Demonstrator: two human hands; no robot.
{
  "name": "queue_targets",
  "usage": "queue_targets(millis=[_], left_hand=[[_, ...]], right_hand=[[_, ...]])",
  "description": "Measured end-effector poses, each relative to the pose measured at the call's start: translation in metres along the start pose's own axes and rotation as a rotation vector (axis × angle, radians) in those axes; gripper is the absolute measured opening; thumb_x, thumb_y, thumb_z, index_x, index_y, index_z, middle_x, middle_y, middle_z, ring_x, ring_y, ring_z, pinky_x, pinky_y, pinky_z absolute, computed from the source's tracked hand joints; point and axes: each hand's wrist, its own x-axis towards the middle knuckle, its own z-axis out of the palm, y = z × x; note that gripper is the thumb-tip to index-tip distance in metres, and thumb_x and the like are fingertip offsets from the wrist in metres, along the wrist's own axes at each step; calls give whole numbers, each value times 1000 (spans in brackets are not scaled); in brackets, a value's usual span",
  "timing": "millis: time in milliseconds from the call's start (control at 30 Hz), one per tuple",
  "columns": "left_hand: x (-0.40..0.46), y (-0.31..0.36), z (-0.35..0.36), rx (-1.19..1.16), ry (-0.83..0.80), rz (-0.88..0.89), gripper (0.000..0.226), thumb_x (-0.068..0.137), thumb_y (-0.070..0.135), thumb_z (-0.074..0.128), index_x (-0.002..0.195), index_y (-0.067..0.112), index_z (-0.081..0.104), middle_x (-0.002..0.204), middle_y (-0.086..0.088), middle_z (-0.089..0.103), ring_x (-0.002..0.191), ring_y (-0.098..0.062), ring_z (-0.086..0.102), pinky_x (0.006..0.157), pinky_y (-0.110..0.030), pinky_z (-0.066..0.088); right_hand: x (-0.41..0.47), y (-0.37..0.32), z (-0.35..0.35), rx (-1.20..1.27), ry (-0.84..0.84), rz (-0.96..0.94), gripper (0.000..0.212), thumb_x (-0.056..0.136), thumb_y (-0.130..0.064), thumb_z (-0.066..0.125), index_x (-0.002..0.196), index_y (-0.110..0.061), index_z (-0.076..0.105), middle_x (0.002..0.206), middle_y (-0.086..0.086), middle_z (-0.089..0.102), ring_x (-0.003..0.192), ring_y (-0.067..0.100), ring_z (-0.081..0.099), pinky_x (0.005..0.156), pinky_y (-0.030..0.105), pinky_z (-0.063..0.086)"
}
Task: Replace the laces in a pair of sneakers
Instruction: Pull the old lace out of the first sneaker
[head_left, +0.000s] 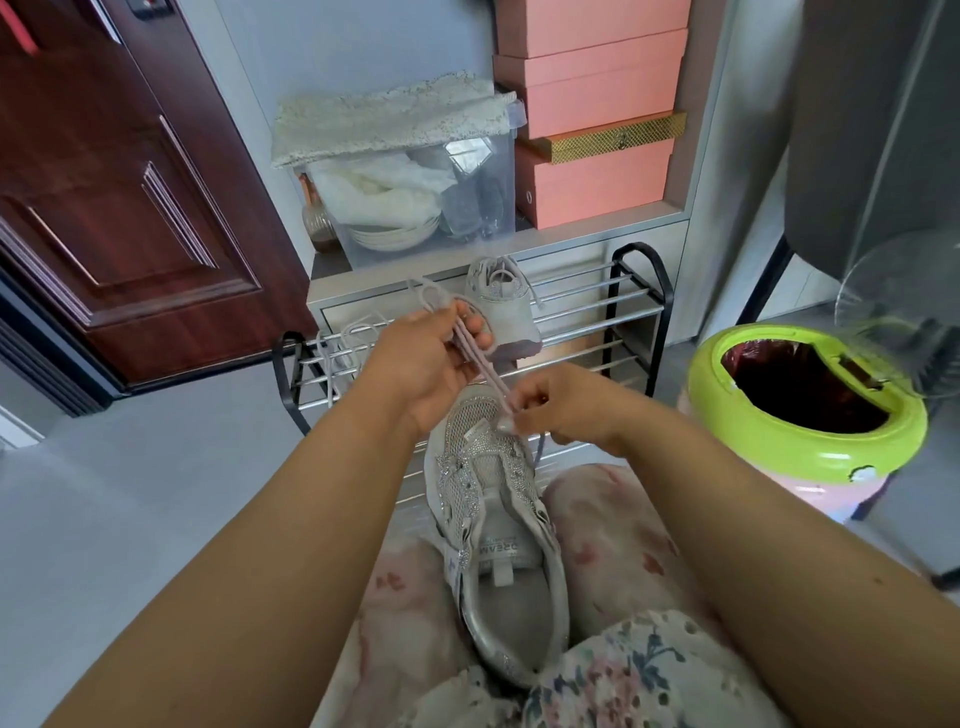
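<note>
A pale lace (480, 358) is being threaded at the toe eyelets of the sneaker (493, 525) lying on the lap. Above the sneaker, its strands are being gripped by the left hand (426, 364); at the toe, its end is being pinched by the right hand (561, 410). Judged next: evening both ends.

A metal shoe rack (631, 291) carries one grey sneaker (501, 306) and loose white laces (345, 340).

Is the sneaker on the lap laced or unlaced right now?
Mostly unlaced: the sneaker shows bare eyelets along its tongue; the lace reaches only its toe end, held by both hands.
</note>
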Motion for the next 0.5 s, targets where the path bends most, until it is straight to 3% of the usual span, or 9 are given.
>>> queue_targets(millis=[133,200,333,400,500], left_hand=[[5,2,-9,148,-35,-9,28,103,18,37,81,10,53,57,0,41,43,-9,35,53,-23,29],[6,-2,-11,378,-97,-26,29,102,26,40,86,9,57,56,2,41,44,-9,34,52,-23,30],[4,-9,2,751,-328,-78,48,97,49,41,92,4,60,61,2,45,52,-13,37,63,-30,34],[4,-12,11,766,-376,-91,35,98,37,46,94,5,61,70,-4,55,60,-14,49,65,-27,40],[10,-16,14,685,-382,-117,29,99,24,47,111,-1,57,94,-18,55,83,-26,48,78,-38,39]], right_hand=[[-5,6,-26,167,-5,-25,20,87,-10,63,68,-14,59,52,-10,46,43,1,35,42,13,29],[-6,4,-39,222,23,-61,20,90,-15,58,70,-12,60,56,-1,42,43,4,34,40,13,30],[0,-8,-43,274,110,-102,23,94,-13,54,71,-10,56,51,1,41,42,7,32,37,15,27],[5,-9,-39,275,180,-127,20,95,-12,54,75,-12,52,53,1,48,43,9,33,38,17,28],[9,-2,-36,296,216,-185,5,94,-17,55,98,-20,54,84,7,55,51,12,44,45,23,36]])
